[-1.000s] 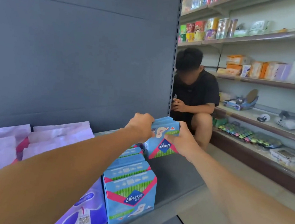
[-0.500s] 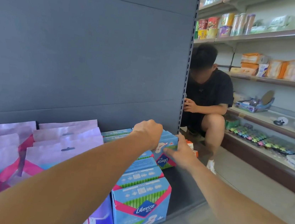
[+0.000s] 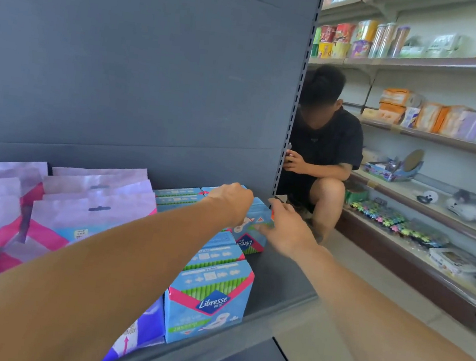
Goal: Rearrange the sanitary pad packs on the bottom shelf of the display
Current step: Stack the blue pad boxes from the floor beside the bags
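Observation:
A row of blue Libresse pad packs runs front to back on the dark bottom shelf [image 3: 277,278], with the front pack [image 3: 206,305] near the shelf's edge. The rear pack [image 3: 248,241] stands upside down at the right back of the row. My left hand [image 3: 232,200] curls over its top and grips it. My right hand [image 3: 287,230] lies against that pack's right side with thumb and fingers loosely extended. More blue packs [image 3: 178,195] lie behind my left forearm, partly hidden.
Lilac and pink pad bags [image 3: 92,207] fill the shelf's left side. A grey back panel [image 3: 138,78] rises behind. A person in black [image 3: 323,148] crouches past the shelf's right post. Stocked shelves [image 3: 410,228] line the right wall, with tiled floor between.
The blue pack, held up in both hands a second ago, has come down onto the shelf at the back of the row. My right hand has loosened from gripping it.

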Motion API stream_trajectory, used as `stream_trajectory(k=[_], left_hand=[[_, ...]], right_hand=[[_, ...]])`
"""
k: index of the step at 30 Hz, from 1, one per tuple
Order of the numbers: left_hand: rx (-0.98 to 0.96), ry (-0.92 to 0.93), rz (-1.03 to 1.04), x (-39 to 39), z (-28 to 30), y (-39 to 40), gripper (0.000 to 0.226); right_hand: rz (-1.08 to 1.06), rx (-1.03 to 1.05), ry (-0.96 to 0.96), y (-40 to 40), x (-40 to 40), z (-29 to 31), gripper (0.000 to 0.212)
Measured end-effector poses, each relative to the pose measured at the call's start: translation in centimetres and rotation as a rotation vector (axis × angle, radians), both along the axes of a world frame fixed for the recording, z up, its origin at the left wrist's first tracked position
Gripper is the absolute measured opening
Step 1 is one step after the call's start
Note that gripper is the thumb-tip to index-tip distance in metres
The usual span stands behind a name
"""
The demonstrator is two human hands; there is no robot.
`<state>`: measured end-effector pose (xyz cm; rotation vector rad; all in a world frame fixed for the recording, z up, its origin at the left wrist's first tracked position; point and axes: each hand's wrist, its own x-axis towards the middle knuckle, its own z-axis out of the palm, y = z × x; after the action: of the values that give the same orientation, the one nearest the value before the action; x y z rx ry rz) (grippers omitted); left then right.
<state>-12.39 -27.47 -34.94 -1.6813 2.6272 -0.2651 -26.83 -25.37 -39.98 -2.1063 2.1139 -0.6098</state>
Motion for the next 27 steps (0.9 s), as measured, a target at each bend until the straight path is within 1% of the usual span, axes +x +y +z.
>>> stream_trajectory(k=[4, 6, 11, 13, 15, 17, 20, 24, 27], left_hand=[[0.032, 0.011, 0.022, -0.2, 0.7, 1.3, 0.028], [0.022, 0.047, 0.014, -0.6, 1.2, 2.2, 0.026], [-0.014, 0.140, -0.124, -3.9, 2.0, 6.0, 0.026], [0.001, 0.159, -0.182, -5.7, 1.9, 8.0, 0.029], [0.019, 0.139, -0.246, -7.2, 1.8, 10.2, 0.033], [0.040, 0.128, -0.294, -8.4, 1.3, 12.6, 0.034], [0.060, 0.133, -0.355, -10.0, 0.2, 16.1, 0.033], [0.122, 0.167, -0.428, -11.7, -2.3, 20.7, 0.032], [0.157, 0.136, -0.479, -12.9, -4.3, 24.1, 0.038]], right_hand=[[0.028, 0.008, 0.133, 2.4, -1.7, 2.1, 0.045], [0.011, 0.008, 0.165, 3.9, -2.4, 3.0, 0.035], [-0.103, 0.014, 0.231, 8.6, -4.0, 4.8, 0.037], [-0.128, 0.028, 0.240, 11.0, -4.7, 5.1, 0.031], [-0.157, 0.047, 0.233, 13.7, -5.8, 5.3, 0.023], [-0.177, 0.063, 0.245, 16.4, -6.9, 5.0, 0.025], [-0.246, 0.093, 0.249, 20.9, -8.7, 4.1, 0.040], [-0.358, 0.127, 0.248, 27.2, -10.7, 1.5, 0.043], [-0.432, 0.150, 0.223, 31.7, -11.7, -0.4, 0.042]])
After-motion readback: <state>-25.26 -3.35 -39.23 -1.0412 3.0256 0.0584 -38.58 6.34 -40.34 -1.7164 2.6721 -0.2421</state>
